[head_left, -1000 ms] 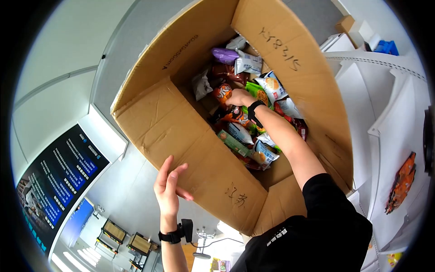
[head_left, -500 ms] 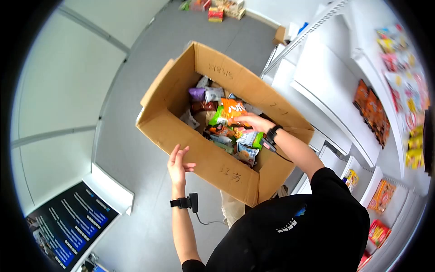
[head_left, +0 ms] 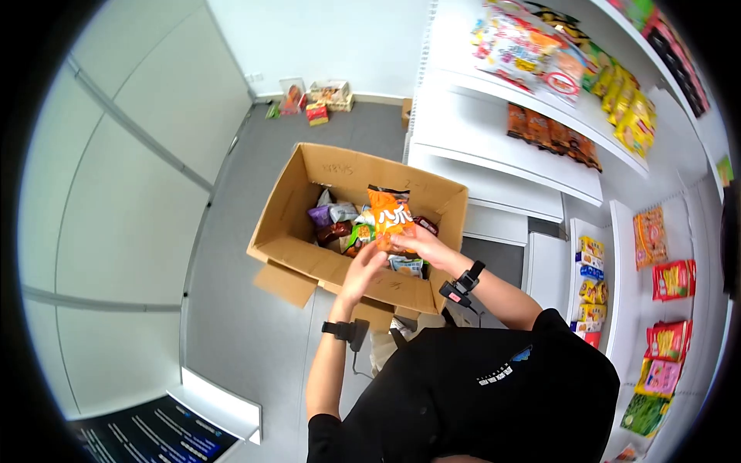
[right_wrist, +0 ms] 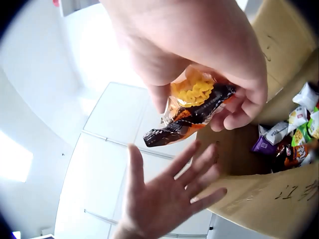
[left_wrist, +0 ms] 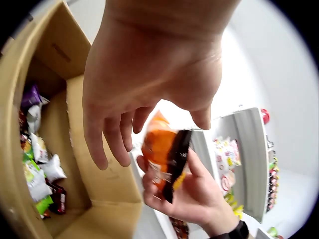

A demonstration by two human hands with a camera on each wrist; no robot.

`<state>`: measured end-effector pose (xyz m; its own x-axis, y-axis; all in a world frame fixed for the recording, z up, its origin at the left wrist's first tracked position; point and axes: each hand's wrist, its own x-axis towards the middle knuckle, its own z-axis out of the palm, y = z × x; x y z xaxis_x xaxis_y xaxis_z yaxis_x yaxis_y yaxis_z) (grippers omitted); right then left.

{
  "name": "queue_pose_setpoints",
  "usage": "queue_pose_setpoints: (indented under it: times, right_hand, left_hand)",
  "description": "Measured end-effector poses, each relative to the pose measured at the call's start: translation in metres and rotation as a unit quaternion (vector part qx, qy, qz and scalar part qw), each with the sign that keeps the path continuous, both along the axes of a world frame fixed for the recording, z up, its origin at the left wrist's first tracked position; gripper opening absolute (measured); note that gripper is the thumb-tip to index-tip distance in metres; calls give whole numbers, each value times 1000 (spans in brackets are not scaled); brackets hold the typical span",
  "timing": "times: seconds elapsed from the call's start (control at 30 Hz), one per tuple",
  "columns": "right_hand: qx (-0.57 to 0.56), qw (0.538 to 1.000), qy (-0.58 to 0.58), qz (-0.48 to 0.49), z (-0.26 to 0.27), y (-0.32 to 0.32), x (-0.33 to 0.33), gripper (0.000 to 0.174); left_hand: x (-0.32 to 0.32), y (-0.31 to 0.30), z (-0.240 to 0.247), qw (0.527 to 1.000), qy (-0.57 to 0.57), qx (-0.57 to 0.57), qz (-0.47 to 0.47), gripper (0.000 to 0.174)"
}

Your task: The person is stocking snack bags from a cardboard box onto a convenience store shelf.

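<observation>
An orange snack bag point(head_left: 392, 214) with a black edge is gripped by the right hand point(head_left: 422, 245) above the cardboard box point(head_left: 309, 261). The right wrist view shows that hand point(right_wrist: 209, 64) curled round the bag point(right_wrist: 192, 102), yellow pieces visible through its clear part. Close beside the bag is the left hand point(head_left: 360, 276); its fingers are spread and hold nothing in the right wrist view point(right_wrist: 164, 196). In the left wrist view the left hand point(left_wrist: 154, 74) hangs with relaxed fingers, apart from the bag point(left_wrist: 162, 149). Several snack packs point(head_left: 334, 231) lie inside the box.
White shelves point(head_left: 494, 147) with snack bags stand at the right, brown-orange bags point(head_left: 552, 135) on one of them. Yellow packs point(head_left: 593, 292) fill a lower compartment. Near the back wall, small boxes point(head_left: 317, 113) sit on the grey floor point(head_left: 255, 201). A dark panel point(head_left: 154, 436) is at lower left.
The right hand has come up out of the box with the orange bag. The left hand has moved in close to it. The head view has shifted, showing more of the shelves.
</observation>
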<state>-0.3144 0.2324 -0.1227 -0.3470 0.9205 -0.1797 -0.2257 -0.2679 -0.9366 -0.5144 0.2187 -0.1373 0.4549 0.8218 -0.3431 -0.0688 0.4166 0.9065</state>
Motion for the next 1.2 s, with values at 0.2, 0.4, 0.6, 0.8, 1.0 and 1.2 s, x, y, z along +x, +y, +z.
queue_pose_setpoints:
  times: [0.2, 0.4, 0.6, 0.8, 1.0, 1.2]
  right_hand:
    - [68, 993, -47, -86, 32, -58, 34, 41]
    - [-46, 982, -53, -177, 60, -137, 115, 45]
    - [-54, 930, -14, -363, 80, -220, 180, 33]
    - [-40, 882, 15, -469, 83, -319, 235, 23]
    - [-47, 880, -17, -472, 95, -424, 275, 25]
    - [-35, 835, 1, -549, 104, -488, 293, 31]
  left_hand:
    - [61, -13, 22, 994, -75, 61, -57, 38]
    - [109, -40, 38, 970, -59, 132, -194, 28]
    - [180, -103, 56, 927, -50, 107, -355, 22]
    - [244, -189, 68, 906, -71, 80, -409, 30]
    - [308, -279, 84, 902, -87, 20, -423, 48]
    - [368, -337, 85, 890, -120, 59, -436, 42]
